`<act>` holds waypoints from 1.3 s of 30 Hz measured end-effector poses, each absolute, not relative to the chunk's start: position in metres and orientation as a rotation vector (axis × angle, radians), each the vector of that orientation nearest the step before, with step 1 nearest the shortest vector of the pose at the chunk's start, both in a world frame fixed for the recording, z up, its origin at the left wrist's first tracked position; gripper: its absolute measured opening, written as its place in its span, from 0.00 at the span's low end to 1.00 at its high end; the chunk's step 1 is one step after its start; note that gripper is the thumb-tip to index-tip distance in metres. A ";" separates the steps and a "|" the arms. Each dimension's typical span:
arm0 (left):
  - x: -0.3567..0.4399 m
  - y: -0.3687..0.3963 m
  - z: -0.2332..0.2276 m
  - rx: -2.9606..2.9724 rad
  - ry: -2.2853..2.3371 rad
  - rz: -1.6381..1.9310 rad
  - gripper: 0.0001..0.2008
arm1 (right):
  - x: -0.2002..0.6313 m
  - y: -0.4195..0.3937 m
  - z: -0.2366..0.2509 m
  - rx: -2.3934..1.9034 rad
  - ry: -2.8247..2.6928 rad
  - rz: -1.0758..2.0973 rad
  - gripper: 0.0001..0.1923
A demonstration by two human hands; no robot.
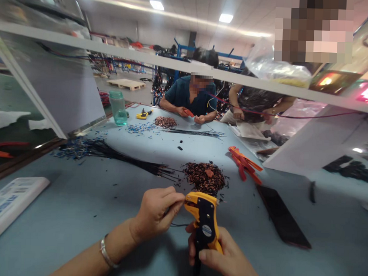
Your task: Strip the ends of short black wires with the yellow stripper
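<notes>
Left hand (157,211) pinches a thin black wire (176,224) into the yellow stripper (204,223) gripped by right hand (225,258); fingertips that close could get nipped.

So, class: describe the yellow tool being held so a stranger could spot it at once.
Start at the blue table, near edge, where two hands meet. The right hand grips a yellow and black wire stripper. Unlike the orange pliers lying further right, it is held upright and bears a round blue sticker.

I see a yellow-and-black wire stripper (205,223), upright, head up, above the tabletop (79,207). A thin black wire (176,224) meets its head from the left.
</notes>
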State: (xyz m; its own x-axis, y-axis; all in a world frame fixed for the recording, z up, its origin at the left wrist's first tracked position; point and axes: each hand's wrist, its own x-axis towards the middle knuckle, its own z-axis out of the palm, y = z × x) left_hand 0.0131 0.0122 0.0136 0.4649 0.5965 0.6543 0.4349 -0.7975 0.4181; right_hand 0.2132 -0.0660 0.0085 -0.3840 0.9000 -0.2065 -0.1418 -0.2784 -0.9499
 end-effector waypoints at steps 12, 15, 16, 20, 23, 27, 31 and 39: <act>0.013 0.010 0.020 2.533 0.839 1.210 0.07 | 0.215 -0.067 0.001 -1.061 -1.228 1.735 0.26; 0.013 0.010 0.019 2.538 0.839 1.192 0.06 | 0.215 -0.067 0.002 -1.065 -1.222 1.732 0.26; 0.013 0.010 0.019 2.538 0.835 1.190 0.06 | 0.215 -0.067 0.002 -1.074 -1.219 1.729 0.27; 0.013 0.011 0.016 2.508 0.816 1.214 0.05 | 0.215 -0.067 -0.001 -1.094 -1.223 1.717 0.27; 0.016 0.010 0.015 2.424 0.821 1.251 0.06 | 0.215 -0.067 -0.003 -1.087 -1.268 1.702 0.26; 0.018 0.009 0.014 2.290 0.853 1.249 0.08 | 0.213 -0.067 0.000 -1.145 -1.307 1.660 0.25; 0.019 0.008 0.014 2.240 0.852 1.235 0.08 | 0.209 -0.065 0.007 -1.169 -1.341 1.613 0.26; 0.020 0.009 0.012 2.215 0.851 1.223 0.08 | 0.204 -0.063 0.004 -1.190 -1.338 1.568 0.28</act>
